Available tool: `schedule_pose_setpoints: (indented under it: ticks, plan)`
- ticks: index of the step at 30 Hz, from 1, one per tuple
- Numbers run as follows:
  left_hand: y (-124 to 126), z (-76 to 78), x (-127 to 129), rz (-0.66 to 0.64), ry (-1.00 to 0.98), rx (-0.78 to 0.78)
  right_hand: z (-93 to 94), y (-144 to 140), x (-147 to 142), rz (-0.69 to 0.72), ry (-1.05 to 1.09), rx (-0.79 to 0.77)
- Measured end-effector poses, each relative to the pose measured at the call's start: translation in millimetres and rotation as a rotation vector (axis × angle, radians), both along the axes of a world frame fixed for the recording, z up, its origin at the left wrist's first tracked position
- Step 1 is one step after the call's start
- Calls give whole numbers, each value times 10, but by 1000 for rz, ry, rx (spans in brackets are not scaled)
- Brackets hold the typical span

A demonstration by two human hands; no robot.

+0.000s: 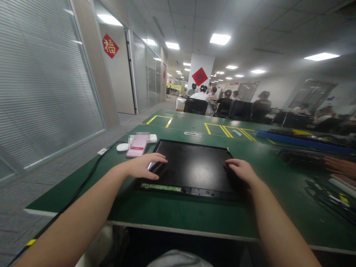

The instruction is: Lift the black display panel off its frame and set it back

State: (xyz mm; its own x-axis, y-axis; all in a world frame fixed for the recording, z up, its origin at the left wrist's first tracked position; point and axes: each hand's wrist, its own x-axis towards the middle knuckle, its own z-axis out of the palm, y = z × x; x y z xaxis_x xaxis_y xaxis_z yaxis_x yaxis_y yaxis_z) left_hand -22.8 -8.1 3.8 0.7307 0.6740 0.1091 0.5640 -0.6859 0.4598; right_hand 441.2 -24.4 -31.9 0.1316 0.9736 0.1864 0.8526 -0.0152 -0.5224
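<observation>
A black flat display panel [194, 165] lies on the green table in front of me, with a green circuit board strip [161, 187] along its near edge. My left hand [143, 166] reaches over the panel's left edge, thumb and fingers stretched apart above the dark surface. At the opposite side, my right hand [241, 170] has its fingertips at the right edge, fingers extended; some of its fingers are hidden. Whether either hand presses on the panel is hard to make out.
A pink-screened phone [137, 147] and a white object [122, 147] sit left of the panel, near a black cable [93, 168]. Rightward are a blue tray [300, 141], bundled cables [330, 200] and another person's hand [340, 167]. Yellow tape [158, 116] marks the green table [183, 218].
</observation>
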Motion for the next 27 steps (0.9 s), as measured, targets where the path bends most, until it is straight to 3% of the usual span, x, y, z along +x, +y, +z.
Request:
schedule_pose_setpoints:
  ticks: [4, 8, 12, 27]
  plan:
    - [78, -79, 32, 185, 12, 121, 22, 16, 121, -195, 29, 82]
    - [163, -191, 52, 347, 59, 194, -23, 46, 218, -303, -15, -42]
    - [183, -231, 75, 355, 67, 167, -100, 73, 228, -282, -20, -148]
    - [201, -256, 113, 504, 164, 164, -115, 99, 227, -225, -52, -185]
